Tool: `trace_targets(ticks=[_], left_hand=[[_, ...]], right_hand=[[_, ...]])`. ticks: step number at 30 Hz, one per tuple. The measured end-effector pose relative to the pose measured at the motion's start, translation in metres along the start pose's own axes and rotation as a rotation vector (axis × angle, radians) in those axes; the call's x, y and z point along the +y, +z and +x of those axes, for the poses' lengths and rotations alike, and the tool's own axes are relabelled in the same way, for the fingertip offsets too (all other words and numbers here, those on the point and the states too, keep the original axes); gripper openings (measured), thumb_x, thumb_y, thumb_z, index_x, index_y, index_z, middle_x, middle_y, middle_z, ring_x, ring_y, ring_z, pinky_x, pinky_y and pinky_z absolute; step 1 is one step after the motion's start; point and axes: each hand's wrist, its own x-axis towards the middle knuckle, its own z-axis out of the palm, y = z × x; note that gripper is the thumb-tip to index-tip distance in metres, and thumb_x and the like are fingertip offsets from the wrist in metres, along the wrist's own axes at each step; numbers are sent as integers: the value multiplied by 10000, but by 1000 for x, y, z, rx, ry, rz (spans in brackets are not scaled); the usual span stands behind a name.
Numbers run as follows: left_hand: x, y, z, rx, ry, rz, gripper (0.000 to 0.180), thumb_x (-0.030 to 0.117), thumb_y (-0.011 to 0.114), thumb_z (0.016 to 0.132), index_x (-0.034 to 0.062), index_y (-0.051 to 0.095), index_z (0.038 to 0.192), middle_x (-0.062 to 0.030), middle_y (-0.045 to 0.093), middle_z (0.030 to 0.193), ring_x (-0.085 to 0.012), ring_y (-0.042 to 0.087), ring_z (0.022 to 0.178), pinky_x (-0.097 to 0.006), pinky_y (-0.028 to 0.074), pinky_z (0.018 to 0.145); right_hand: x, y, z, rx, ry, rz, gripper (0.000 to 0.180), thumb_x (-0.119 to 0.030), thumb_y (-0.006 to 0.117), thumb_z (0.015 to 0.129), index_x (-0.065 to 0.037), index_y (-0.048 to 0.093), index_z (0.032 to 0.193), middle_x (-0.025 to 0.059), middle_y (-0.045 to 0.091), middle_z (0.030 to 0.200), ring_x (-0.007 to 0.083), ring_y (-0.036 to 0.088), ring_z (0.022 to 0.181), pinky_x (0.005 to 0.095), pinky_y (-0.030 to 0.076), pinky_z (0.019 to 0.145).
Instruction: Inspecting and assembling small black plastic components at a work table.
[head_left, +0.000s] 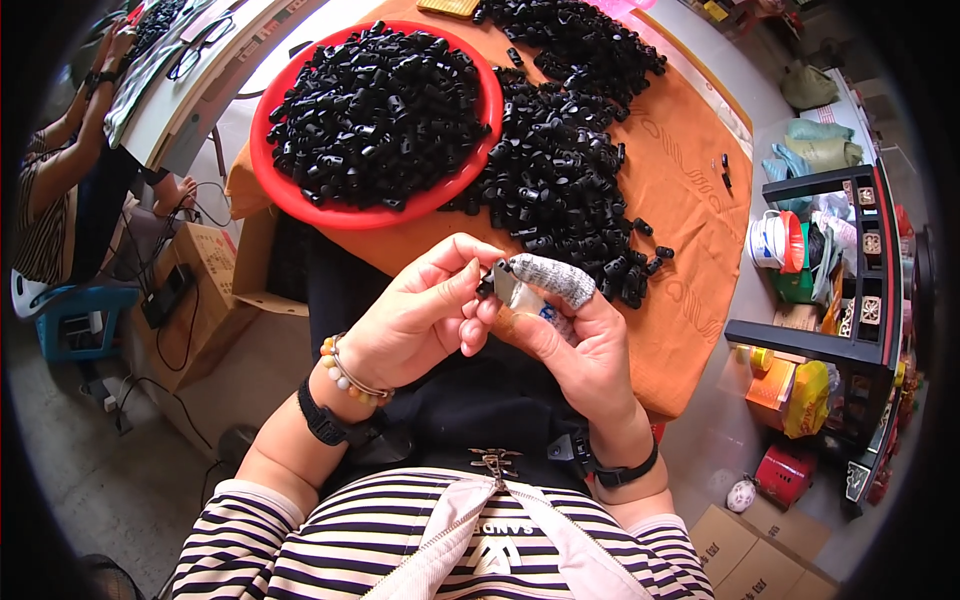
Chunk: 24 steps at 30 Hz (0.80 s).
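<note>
I hold a small dark piece (502, 279) in front of my body, at the middle of the clock from which I read everything else. My left hand (425, 315) has thumb and forefinger pressed together at its nine o'clock side, while my right hand (575, 340) clamps it from three o'clock, so both grips are closed on it. My fingertips cover much of it, so I can't fairly say whether it is one part or two joined. A grey knitted sleeve (555, 278) covers my right forefinger. A beaded bracelet (358, 385) circles my left wrist.

At eleven o'clock the red basin (350, 214) stands on the cloth-covered table (665, 350), heaped with black parts. At one o'clock a loose pile of black parts (560, 170) lies just beside the basin, spreading up toward twelve, where a yellow tray (447, 8) shows. A few stray parts (727, 180) lie at two o'clock, apart from the pile.

Farther off, a black shelf (810, 341) full of goods stands at three, a blue stool (75, 335) at nine, and another person (60, 180) sits toward ten.
</note>
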Motion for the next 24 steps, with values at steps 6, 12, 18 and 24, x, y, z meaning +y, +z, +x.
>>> trace_targets(ticks=[6, 12, 18, 24], left_hand=[[3, -6, -2, -64, 6, -44, 251, 196, 502, 919, 97, 443, 1142, -30, 569, 769, -75, 532, 610, -205, 437, 530], [3, -9, -1, -155, 0, -72, 200, 161, 478, 930, 108, 463, 1122, -39, 565, 846, -83, 566, 696, -206, 476, 575], [1, -5, -2, -87, 22, -35, 238, 179, 500, 918, 102, 448, 1137, -42, 572, 808, -89, 547, 629, -205, 445, 535], [1, -3, -3, -37, 20, 8, 278, 209, 517, 910, 102, 440, 1155, -44, 552, 764, -85, 492, 559, -206, 409, 488]], right_hand=[[-6, 3, -1, -27, -20, -76, 393, -32, 615, 830, -1, 488, 1200, 42, 614, 958, 41, 545, 826, 175, 443, 721], [-4, 5, -1, -14, -23, -58, 390, -38, 616, 832, -1, 493, 1200, 41, 616, 957, 42, 547, 830, 179, 446, 717], [0, 3, -1, -12, -35, -64, 384, -44, 617, 834, -3, 501, 1198, 25, 615, 955, 33, 540, 824, 173, 442, 713], [-2, 0, 0, -24, -37, -66, 358, -56, 603, 849, 0, 506, 1189, 15, 605, 965, 32, 530, 838, 170, 432, 736]])
